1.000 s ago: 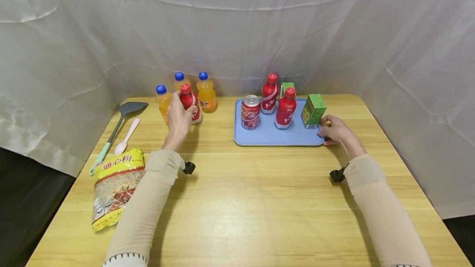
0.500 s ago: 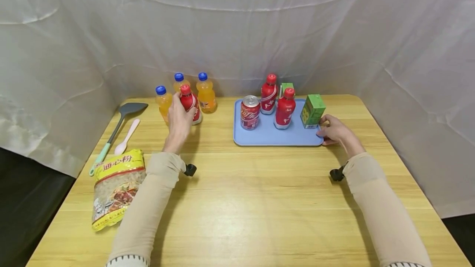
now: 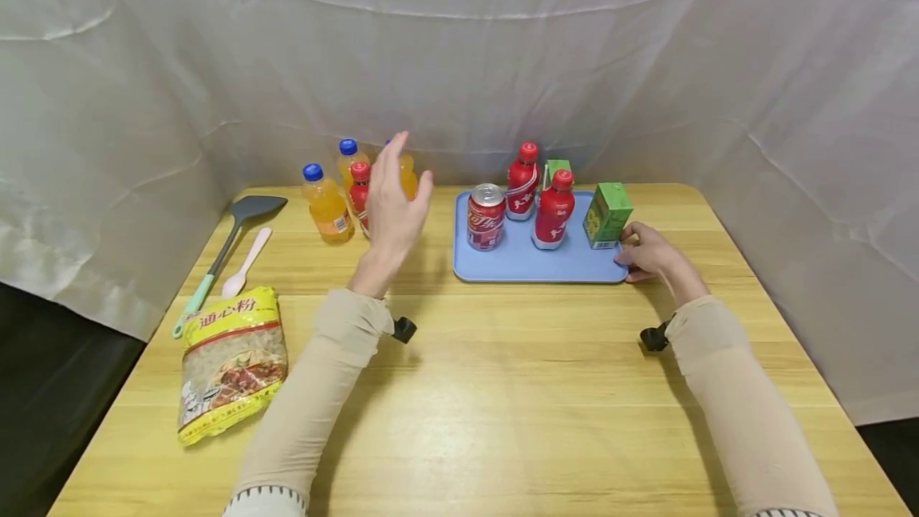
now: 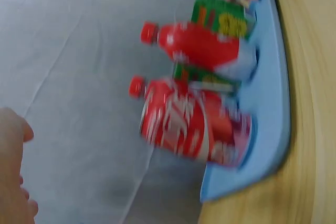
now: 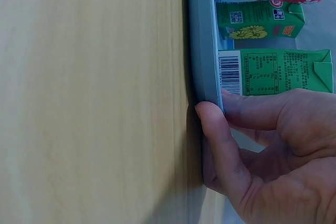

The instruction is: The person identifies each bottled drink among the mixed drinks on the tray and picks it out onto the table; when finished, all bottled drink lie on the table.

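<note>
Tray point(image 3: 517, 268): blue, rectangular, rimmed, flat on worktop point(image 3: 488, 389), toward back edge. Red bottle point(image 3: 358, 195): upright, capped, partly hidden, left of tray.

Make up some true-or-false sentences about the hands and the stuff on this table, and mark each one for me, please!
1. The red can stands on the blue tray. True.
2. The right hand holds the red can. False: the right hand grips the edge of the blue tray.
3. The left hand holds nothing. True.
4. The pink spoon lies on the blue tray. False: the pink spoon lies on the table beside the spatula.
5. Two red bottles stand on the blue tray. True.
</note>
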`<state>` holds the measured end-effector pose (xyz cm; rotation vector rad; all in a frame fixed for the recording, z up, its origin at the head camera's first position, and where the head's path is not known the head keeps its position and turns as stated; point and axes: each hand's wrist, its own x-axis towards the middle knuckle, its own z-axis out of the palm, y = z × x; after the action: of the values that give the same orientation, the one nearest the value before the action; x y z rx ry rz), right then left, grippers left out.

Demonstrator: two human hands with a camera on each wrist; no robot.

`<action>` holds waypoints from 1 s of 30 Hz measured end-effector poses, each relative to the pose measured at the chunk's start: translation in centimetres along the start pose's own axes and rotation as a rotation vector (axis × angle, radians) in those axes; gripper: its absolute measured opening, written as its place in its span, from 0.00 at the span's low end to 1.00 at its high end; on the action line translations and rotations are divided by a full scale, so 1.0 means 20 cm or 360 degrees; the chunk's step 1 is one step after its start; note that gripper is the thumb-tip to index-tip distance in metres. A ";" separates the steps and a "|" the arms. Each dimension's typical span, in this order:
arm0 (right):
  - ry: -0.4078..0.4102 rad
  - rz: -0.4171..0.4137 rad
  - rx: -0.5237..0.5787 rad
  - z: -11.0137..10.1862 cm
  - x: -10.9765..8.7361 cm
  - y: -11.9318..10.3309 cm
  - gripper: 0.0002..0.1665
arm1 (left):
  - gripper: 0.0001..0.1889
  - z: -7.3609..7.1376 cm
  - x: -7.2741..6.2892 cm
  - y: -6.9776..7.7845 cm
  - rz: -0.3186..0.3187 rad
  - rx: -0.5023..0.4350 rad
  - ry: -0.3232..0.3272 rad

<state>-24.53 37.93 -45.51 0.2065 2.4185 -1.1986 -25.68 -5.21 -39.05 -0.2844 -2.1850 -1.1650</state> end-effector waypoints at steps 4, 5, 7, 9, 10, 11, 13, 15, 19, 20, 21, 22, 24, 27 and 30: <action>0.0014 0.0010 -0.0009 0.00 0.00 0.00 0.28 | 0.34 0.12 0.00 0.11 -0.0044 -0.0184 -0.0151; 0.0017 0.0009 -0.0009 0.00 0.00 0.00 0.28 | 0.35 0.16 -0.01 0.14 -0.0052 -0.0227 -0.0187; 0.0021 0.0011 -0.0016 0.01 -0.01 0.00 0.28 | 0.36 0.22 -0.02 0.19 -0.0055 -0.0290 -0.0266; 0.0024 0.0013 -0.0020 0.01 -0.01 0.00 0.28 | 0.38 0.29 -0.04 0.23 -0.0040 -0.0333 -0.0336; 0.0025 0.0013 -0.0025 0.01 -0.01 0.00 0.28 | 0.38 0.32 -0.05 0.24 -0.0030 -0.0349 -0.0366; 0.0028 0.0014 -0.0031 0.01 -0.01 0.00 0.27 | 0.39 0.35 -0.06 0.26 -0.0022 -0.0358 -0.0396; 0.0039 0.0014 -0.0040 0.02 -0.01 -0.01 0.26 | 0.40 0.41 -0.08 0.29 -0.0018 -0.0385 -0.0452; 0.0044 0.0005 -0.0044 0.02 -0.01 -0.01 0.26 | 0.41 0.46 -0.09 0.32 -0.0011 -0.0409 -0.0506; 0.0046 -0.0017 -0.0031 0.02 -0.01 0.00 0.26 | 0.42 0.55 -0.12 0.35 -0.0057 -0.0432 -0.0647; 0.0043 -0.0018 -0.0027 0.03 -0.01 0.00 0.26 | 0.42 0.57 -0.13 0.35 -0.0073 -0.0429 -0.0680; 0.0041 -0.0019 -0.0024 0.03 -0.01 0.00 0.26 | 0.43 0.59 -0.14 0.35 -0.0091 -0.0427 -0.0715; 0.0041 -0.0017 -0.0021 0.03 -0.01 0.01 0.26 | 0.42 0.61 -0.15 0.35 -0.0109 -0.0420 -0.0742; 0.0037 -0.0011 -0.0022 0.03 -0.01 0.01 0.26 | 0.42 0.65 -0.16 0.34 -0.0143 -0.0396 -0.0785; 0.0038 -0.0008 -0.0024 0.03 -0.01 0.01 0.26 | 0.42 0.70 -0.18 0.33 -0.0192 -0.0384 -0.0821; 0.0044 -0.0019 -0.0016 0.02 -0.01 0.01 0.26 | 0.42 0.74 -0.19 0.31 -0.0234 -0.0385 -0.0829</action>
<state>-24.16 37.73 -45.73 0.2070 2.4522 -1.1958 -26.20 10.72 -43.20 -0.5952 -2.5371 -1.5811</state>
